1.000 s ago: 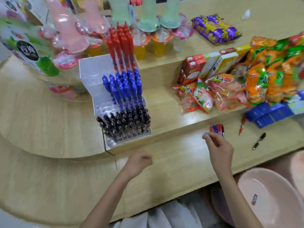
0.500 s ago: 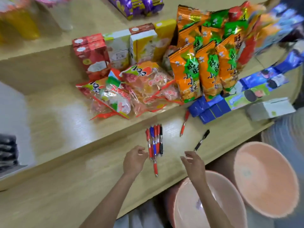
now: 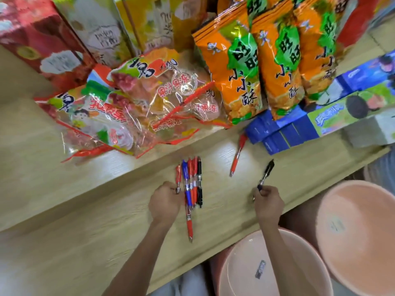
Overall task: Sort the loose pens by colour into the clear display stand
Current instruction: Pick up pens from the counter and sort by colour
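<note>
Several loose pens, red, blue and black, lie side by side in a bunch (image 3: 190,184) on the wooden counter. My left hand (image 3: 165,202) pinches the lower end of the leftmost red pen (image 3: 178,175) of that bunch. My right hand (image 3: 268,202) pinches the tip end of a single black pen (image 3: 266,173) that points up and to the right. Another red pen (image 3: 237,157) lies alone between the two, apart from both hands. One more red pen (image 3: 189,224) lies below the bunch. The clear display stand is out of view.
Snack bags (image 3: 136,107), orange packets (image 3: 256,60) and blue boxes (image 3: 284,133) crowd the raised shelf behind the pens. Two pink plastic basins (image 3: 359,231) stand below the counter's front edge (image 3: 213,246) at the right.
The view has swung right, away from the display stand, and closer to the loose pens. My left hand has taken hold of a red pen, my right hand of the black pen.
</note>
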